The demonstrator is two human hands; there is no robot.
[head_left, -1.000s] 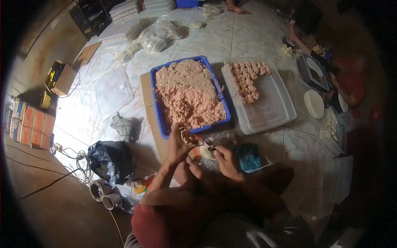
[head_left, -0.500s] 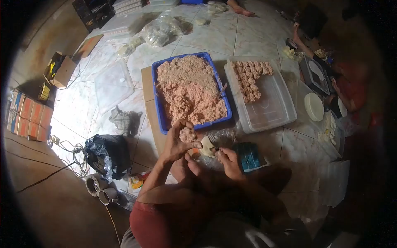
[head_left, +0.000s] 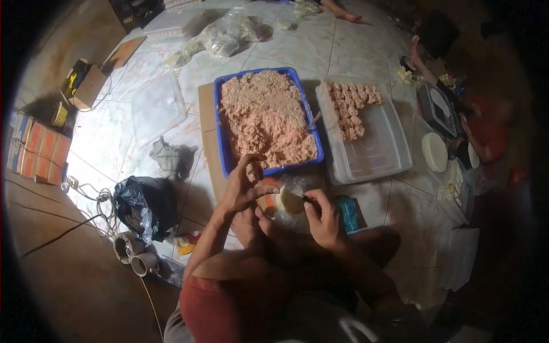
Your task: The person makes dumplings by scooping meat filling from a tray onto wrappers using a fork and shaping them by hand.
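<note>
My left hand [head_left: 235, 193] curls around a lump of pinkish minced meat [head_left: 251, 172] just below the blue tray. Its thumb stretches toward a round pale dough wrapper [head_left: 290, 201], which appears to stand tilted between my hands. Fingers pinched, my right hand [head_left: 325, 218] is at the wrapper's right side; a small dark piece shows at its fingertips, too little to name. More minced meat [head_left: 263, 100] fills the blue tray [head_left: 218, 114], scooped lower at its near end. Clear plastic [head_left: 294, 184] lies behind the wrapper.
Right of the tray, a clear plastic box [head_left: 372, 171] holds rows of small meat-coloured pieces [head_left: 346, 108]. A teal packet [head_left: 347, 212] lies beside my right hand. At left are a black bag [head_left: 146, 208], a mug [head_left: 144, 264] and cables [head_left: 103, 197]. Another person [head_left: 486, 128] sits at right.
My left hand has turned, showing less of the meat lump. My right hand has shifted slightly right, and the fork-like tines seen over the wrapper before no longer show. The view has tilted slightly.
</note>
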